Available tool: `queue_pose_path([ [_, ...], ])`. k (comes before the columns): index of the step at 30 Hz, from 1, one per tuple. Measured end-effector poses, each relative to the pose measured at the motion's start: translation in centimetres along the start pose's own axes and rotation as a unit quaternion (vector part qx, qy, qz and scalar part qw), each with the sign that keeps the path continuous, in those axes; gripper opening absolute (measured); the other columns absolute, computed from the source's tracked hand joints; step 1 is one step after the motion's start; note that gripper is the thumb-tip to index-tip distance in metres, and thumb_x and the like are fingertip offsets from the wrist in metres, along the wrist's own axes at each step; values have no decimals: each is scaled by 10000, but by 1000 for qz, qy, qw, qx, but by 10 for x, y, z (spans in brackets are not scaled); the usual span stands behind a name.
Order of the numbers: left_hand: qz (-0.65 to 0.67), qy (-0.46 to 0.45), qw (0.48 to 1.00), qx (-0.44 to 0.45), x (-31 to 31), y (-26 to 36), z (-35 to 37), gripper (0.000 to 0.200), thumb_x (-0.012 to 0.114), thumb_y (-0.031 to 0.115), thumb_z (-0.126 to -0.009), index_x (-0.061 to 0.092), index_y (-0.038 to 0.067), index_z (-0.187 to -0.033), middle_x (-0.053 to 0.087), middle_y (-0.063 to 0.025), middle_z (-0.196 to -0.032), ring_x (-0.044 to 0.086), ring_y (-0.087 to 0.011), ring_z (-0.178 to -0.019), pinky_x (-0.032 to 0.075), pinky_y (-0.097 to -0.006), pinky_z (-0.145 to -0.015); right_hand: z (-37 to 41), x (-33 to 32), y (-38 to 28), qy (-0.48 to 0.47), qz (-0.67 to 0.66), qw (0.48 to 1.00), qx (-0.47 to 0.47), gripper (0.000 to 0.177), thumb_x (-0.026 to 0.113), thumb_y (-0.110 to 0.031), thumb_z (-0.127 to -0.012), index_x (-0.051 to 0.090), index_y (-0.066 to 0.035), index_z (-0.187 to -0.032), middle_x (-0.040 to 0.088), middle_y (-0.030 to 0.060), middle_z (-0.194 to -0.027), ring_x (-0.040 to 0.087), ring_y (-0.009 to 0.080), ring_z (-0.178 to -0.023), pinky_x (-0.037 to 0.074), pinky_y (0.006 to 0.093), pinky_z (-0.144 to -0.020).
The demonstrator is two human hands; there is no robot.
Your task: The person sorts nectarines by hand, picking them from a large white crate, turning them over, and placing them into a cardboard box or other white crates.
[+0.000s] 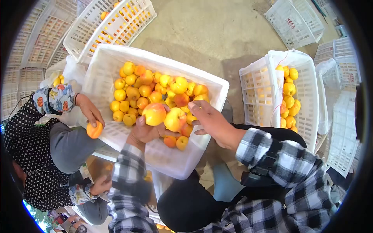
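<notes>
A white plastic crate [155, 59] lined with white sheeting holds several yellow and red-blushed peaches. My left hand [144, 132] reaches in from below and grips a large yellow-red peach [154, 113] at the near end of the pile. A second large peach [175, 119] lies right beside it, between my two hands. From the right, my right hand [211, 121] comes in with its fingers stretched out flat, the fingertips next to that second peach and over the pile. Both my sleeves are black-and-white plaid.
A co-worker in a dotted top crouches at the left, their hand [88, 110] holding an orange peach [94, 130] at the crate's edge. A second crate [258, 89] with peaches stands at the right, another [116, 23] at the back left, an empty one [295, 19] at the back right.
</notes>
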State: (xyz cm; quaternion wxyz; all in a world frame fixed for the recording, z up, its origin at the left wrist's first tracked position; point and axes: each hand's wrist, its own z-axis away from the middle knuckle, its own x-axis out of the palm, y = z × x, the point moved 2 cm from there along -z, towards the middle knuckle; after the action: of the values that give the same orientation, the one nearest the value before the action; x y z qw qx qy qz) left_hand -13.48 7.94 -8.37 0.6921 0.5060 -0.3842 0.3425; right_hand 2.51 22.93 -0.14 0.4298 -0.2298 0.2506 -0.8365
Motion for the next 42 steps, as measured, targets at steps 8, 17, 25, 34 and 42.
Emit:
queue_pose_path([
  [8, 28, 10, 1000, 8, 39, -24, -2, 938, 641, 652, -759, 265, 122, -1436, 397, -181, -1416, 446, -394, -1265, 374, -566, -1029, -4, 6, 5, -129, -170, 977, 29, 443, 523, -355, -943, 474, -36, -1246, 568, 107, -1200, 613, 219, -1064, 524, 443, -889],
  [17, -87, 142, 984, 62, 64, -6, 4, 678, 629, 441, -853, 345, 119, -1379, 440, -179, -1374, 483, -384, -1237, 426, -490, -1006, -15, -5, 6, -33, -176, 984, -10, 278, 648, -259, -866, 604, -19, -998, 658, 90, -952, 656, 180, -810, 561, 316, -682],
  [25, -82, 376, 923, 18, 1, -22, 37, 217, 576, 257, -893, 573, 90, -1031, 620, -84, -998, 619, -214, -880, 533, -336, -734, -5, -2, -12, -32, -188, 981, -31, 215, 620, -221, -871, 615, -7, -890, 642, 93, -830, 618, 171, -713, 524, 305, -627],
  [34, -730, 115, 502, -449, -57, -84, 3, 454, 675, 243, -743, 575, 77, -1153, 678, -142, -870, 676, -251, -761, 529, -346, -665, 1, 2, -21, -45, -130, 990, -41, 240, 605, -215, -879, 611, 23, -910, 642, 100, -872, 611, 163, -799, 488, 285, -743],
  [42, -817, 117, 422, -376, -66, -103, -1, 465, 643, 352, -747, 596, 99, -1134, 685, -134, -931, 656, -316, -894, 513, -402, -756, -1, 5, -17, -42, -100, 993, -48, 228, 598, -215, -865, 632, 9, -888, 639, 72, -869, 594, 142, -787, 470, 271, -729],
])
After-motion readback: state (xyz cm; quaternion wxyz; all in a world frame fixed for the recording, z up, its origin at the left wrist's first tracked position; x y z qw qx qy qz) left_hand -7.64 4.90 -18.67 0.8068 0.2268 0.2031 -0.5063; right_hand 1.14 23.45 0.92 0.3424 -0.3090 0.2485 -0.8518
